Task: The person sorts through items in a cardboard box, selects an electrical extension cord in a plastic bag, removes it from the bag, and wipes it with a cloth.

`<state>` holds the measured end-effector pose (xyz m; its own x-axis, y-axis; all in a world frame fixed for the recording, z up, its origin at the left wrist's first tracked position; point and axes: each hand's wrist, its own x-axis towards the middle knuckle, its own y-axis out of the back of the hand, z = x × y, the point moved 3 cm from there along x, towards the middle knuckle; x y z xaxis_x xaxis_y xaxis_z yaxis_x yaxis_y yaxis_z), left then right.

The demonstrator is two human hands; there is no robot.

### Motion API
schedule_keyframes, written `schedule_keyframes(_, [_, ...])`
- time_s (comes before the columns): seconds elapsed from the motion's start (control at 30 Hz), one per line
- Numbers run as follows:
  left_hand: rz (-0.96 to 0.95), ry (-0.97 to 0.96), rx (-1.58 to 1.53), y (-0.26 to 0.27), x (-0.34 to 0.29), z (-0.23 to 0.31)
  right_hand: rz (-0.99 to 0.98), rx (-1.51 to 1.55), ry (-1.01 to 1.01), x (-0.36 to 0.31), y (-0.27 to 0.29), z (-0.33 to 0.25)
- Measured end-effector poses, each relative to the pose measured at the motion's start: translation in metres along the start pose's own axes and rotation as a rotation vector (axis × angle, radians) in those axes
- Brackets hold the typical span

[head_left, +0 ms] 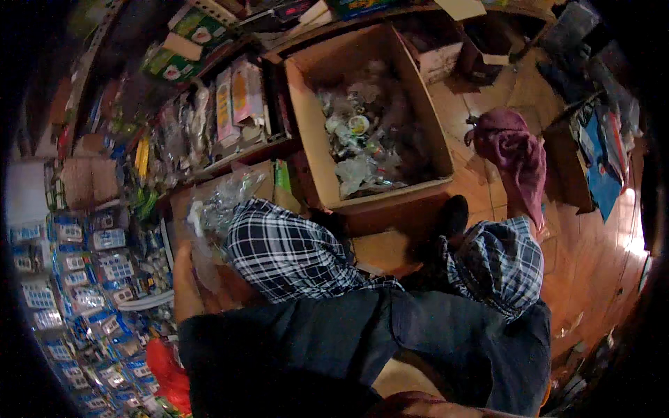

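Observation:
My left hand [184, 259] reaches into a small cardboard box [180, 202] at my left knee and grips a clear plastic packet [209, 212] among several like it. My right forearm rises from my right knee into a maroon cloth [517, 148]. The cloth hangs from my right hand [514, 198] above the wooden floor and hides the fingers. My knees in checked cloth [286, 254] fill the middle.
A large open carton [306, 104] with plastic-wrapped small parts stands ahead of me. Shelves with boxed goods [240, 94] run along the left. Blue-and-white packets [83, 279] are piled at lower left. A black shoe [453, 214] and blue packages [603, 177] lie on the floor.

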<state>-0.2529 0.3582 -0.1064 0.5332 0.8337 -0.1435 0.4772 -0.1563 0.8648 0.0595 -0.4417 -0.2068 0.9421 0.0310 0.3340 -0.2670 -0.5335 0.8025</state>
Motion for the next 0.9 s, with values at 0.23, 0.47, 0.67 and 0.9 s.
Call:
schedule_keyframes(0.23, [-0.115, 0.038, 0.115, 0.018, 0.003, -0.027, -0.004, -0.14, 0.01, -0.014, -0.007, -0.004])
schedule_keyframes(0.47, [-0.033, -0.496, -0.637, 0.204, -0.028, 0.192, -0.004, -0.164, 0.023, -0.016, -0.016, 0.0])
schedule_keyframes(0.67, [-0.119, -1.12, -0.486, 0.19, -0.043, 0.472, 0.004, -0.222, -0.016, -0.021, -0.007, 0.01])
schedule_keyframes(0.9, [0.117, -1.002, -0.216, 0.121, -0.063, 0.616, 0.003, -0.227, -0.082, -0.028, -0.009, 0.008])
